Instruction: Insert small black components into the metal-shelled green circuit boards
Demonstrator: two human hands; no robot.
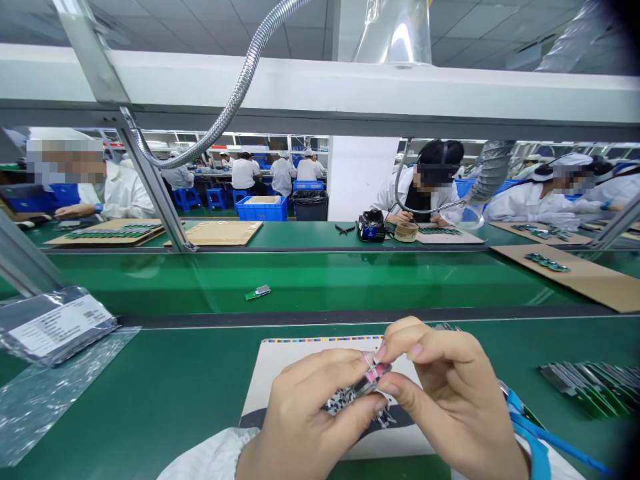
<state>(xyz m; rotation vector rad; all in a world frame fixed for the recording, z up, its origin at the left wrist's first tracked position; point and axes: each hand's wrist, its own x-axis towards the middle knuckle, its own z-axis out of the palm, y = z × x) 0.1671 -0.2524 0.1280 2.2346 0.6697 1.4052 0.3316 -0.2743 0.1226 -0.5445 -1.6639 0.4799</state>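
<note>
My left hand (313,403) is closed around a small circuit board module (369,379), which has a grey metal part and a pink patch. Fingers hide much of it. At the module's upper end, my right hand (453,390) pinches, thumb and fingertips close to thin silvery pins (371,364); whether it grips a pin or the module's edge is too small to tell. Below the fingers, a little heap of loose pin-like metal parts (385,419) lies on a pale printed card sheet (265,370). A blue wrist strap (537,453) circles my right wrist.
Several green boards (590,387) lie in a row at right. A single board (259,292) rests on the green conveyor belt (310,273). Labelled silver bags (57,327) are at left. Overhead hangs a flexible metal hose (245,73). A co-worker (425,180) sits opposite.
</note>
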